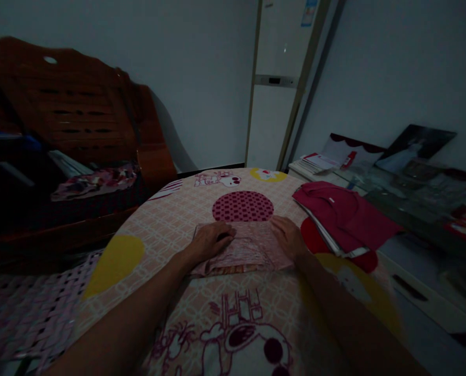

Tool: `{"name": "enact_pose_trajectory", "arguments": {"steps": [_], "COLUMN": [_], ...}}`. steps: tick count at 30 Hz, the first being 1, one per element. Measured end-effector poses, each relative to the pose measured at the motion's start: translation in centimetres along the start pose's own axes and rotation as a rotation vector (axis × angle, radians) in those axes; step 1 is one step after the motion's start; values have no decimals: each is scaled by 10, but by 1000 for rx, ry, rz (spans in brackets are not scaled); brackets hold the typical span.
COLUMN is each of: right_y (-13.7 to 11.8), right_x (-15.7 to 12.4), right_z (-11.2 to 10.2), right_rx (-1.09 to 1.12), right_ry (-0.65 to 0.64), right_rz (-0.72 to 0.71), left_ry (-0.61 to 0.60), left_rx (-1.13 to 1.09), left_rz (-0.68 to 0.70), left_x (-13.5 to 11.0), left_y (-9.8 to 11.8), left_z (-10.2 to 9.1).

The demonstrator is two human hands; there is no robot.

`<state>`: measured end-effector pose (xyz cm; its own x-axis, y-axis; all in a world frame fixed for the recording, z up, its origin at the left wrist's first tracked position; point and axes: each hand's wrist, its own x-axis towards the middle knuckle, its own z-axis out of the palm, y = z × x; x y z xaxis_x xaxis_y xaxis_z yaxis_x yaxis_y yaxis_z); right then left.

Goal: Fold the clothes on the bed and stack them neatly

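Observation:
A folded pale pink garment (pixel 246 248) with a fine mottled pattern lies on the cloth-covered round table (pixel 166 219), a few creases across its front. My left hand (pixel 214 239) rests on its left end, fingers lying over the fabric and thumb apart. On the opposite end, my right hand (pixel 288 239) lies with fingers stretched out along the edge of the fabric. Both hands look open and press on the garment from above. Right of my right hand, a stack of folded clothes (pixel 345 214) has a crimson top uppermost.
A wooden settee (pixel 80 115) with bunched cloth (pixel 100 183) on its seat stands left. At the right is a low cabinet (pixel 424 292) bearing papers, a framed picture (pixel 413 146) and glassware. A tall white air conditioner (pixel 274 115) stands in the far corner.

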<state>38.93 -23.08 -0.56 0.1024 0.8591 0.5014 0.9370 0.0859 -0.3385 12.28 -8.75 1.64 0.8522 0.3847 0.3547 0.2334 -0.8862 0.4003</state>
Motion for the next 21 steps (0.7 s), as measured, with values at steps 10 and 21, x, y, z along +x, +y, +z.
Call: {"name": "enact_pose_trajectory", "arguments": {"steps": [10, 21], "right_y": [55, 78], "right_x": [-12, -27], "right_z": [-84, -107], "right_rx": [-516, -647], "right_ry": [457, 519], "right_rz": [320, 428], "left_ry": [-12, -30], "left_rx": [-2, 119], "left_rz": [-34, -40], "left_x": [1, 0], "left_y": [5, 6], "left_z": [-3, 1]}}
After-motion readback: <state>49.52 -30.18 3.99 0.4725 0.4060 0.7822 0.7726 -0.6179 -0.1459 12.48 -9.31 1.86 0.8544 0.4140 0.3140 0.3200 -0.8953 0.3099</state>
